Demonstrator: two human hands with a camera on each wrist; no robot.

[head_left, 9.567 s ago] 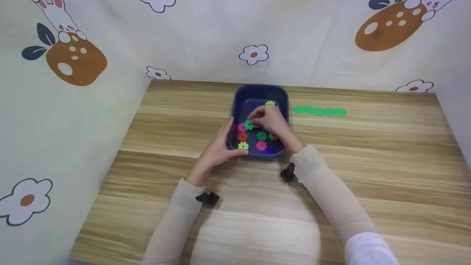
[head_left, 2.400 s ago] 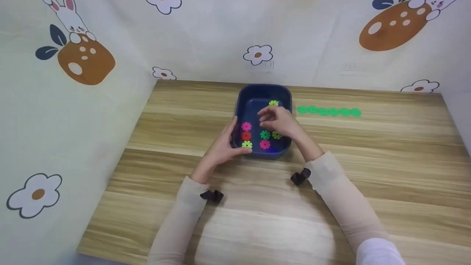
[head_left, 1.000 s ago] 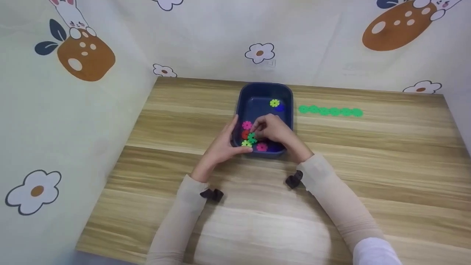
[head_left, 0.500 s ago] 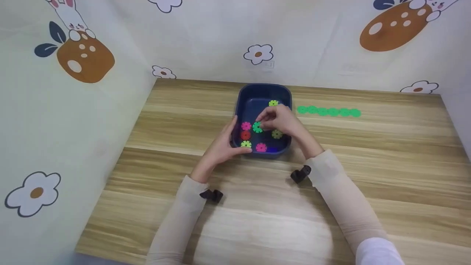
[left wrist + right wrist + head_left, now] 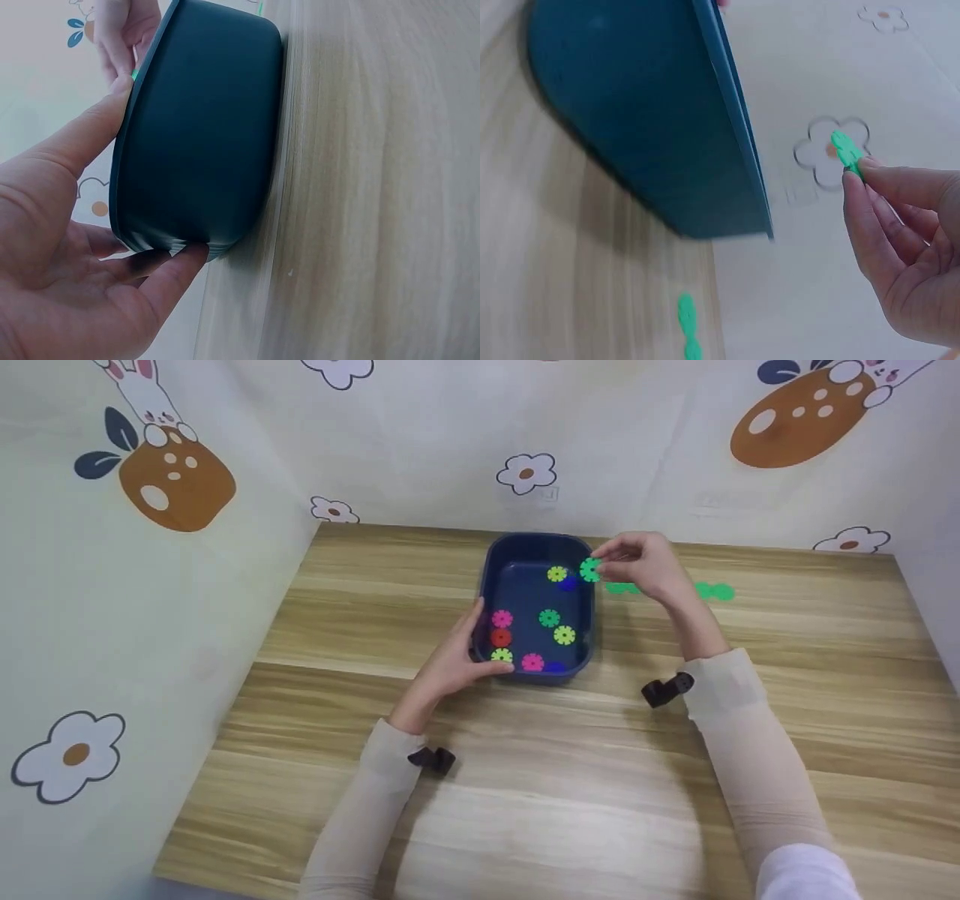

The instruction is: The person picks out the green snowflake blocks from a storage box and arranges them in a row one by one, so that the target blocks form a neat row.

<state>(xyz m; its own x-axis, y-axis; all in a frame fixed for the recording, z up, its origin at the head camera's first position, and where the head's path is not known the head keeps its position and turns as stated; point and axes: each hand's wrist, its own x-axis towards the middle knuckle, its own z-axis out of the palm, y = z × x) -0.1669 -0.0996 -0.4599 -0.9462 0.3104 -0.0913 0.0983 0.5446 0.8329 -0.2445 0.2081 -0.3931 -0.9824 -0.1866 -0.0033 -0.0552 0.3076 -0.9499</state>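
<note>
My right hand (image 5: pixel 651 568) pinches a green notched plastic disc (image 5: pixel 588 570) by its edge, raised over the right rim of a dark blue plastic basin (image 5: pixel 517 589). In the right wrist view, thumb and fingertips hold that green disc (image 5: pixel 847 151) clear of the basin wall. My left hand (image 5: pixel 446 661) grips the basin's near-left corner, thumb over the rim and fingers against the outer side, as the left wrist view shows. Inside lie loose notched discs: pink (image 5: pixel 502 619), red (image 5: pixel 500 637), yellow (image 5: pixel 564 635), green (image 5: pixel 550 618) and blue (image 5: pixel 568 583).
Right of the basin, a row of joined green discs (image 5: pixel 720 592) lies on the wooden table (image 5: pixel 540 780), its middle hidden behind my right hand. A patterned wall covering (image 5: pixel 420 450) rises behind the table and on the left. Black wrist cameras (image 5: pixel 433 760) sit at both cuffs.
The row gained a disc between the two oldest frames. Since then my right hand has picked up another green disc inside the basin and moved it right and up. My left hand stays put.
</note>
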